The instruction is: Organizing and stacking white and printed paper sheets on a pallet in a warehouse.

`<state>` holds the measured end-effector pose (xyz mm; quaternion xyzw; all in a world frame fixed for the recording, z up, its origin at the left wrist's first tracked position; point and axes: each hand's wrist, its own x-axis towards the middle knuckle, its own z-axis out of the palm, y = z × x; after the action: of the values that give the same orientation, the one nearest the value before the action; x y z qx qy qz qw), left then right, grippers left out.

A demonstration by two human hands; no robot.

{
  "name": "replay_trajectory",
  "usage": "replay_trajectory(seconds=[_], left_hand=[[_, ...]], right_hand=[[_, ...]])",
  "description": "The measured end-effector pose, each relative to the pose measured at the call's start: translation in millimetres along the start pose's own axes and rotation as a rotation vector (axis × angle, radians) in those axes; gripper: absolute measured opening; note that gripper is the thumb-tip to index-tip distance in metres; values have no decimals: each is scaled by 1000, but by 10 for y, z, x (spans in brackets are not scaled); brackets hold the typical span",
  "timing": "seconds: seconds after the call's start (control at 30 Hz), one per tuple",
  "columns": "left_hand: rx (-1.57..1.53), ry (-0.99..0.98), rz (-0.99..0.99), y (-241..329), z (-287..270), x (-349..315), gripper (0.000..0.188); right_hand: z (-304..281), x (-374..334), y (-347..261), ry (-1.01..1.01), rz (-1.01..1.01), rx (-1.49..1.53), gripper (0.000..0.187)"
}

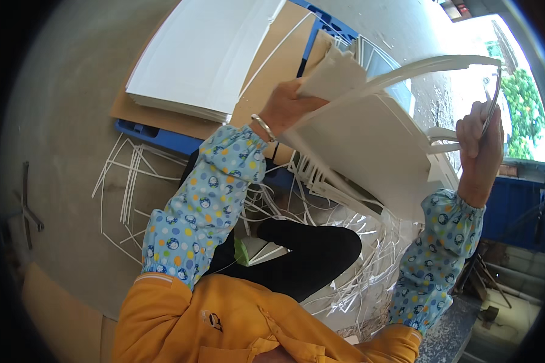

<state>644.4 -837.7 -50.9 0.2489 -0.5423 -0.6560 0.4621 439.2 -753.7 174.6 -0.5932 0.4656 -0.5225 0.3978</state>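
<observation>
My left hand (290,109), with a silvery bangle at its wrist, grips the edge of a white sheet stack (369,145) that is tilted in front of me. The fingers of my right hand (481,142) are closed round a bundle of white strips (445,63). The bundle arches from the stack's far edge over to that hand, where it bends sharply down. Along the bend is a thin dark, shiny edge I cannot make out. More strip loops run from the sheets to the right hand's palm side.
A tall pile of white sheets (197,54) lies on brown board (272,51) over a blue pallet (157,138). Loose white strips (369,266) litter the floor around my bent leg (309,248). Bluish-grey sheets (378,60) stand behind the held stack. A blue bin-like object (515,209) is at right.
</observation>
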Motion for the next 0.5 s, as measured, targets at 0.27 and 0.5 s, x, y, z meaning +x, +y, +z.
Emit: replay_trajectory(seconds=[0.27, 0.5], left_hand=[[-124, -18, 31, 18, 59, 43, 24], [-63, 70, -6, 64, 89, 83, 24]], right_hand=[[-282, -479, -182, 297, 100, -178, 26], [-1286, -990, -1285, 577, -89, -856, 16]])
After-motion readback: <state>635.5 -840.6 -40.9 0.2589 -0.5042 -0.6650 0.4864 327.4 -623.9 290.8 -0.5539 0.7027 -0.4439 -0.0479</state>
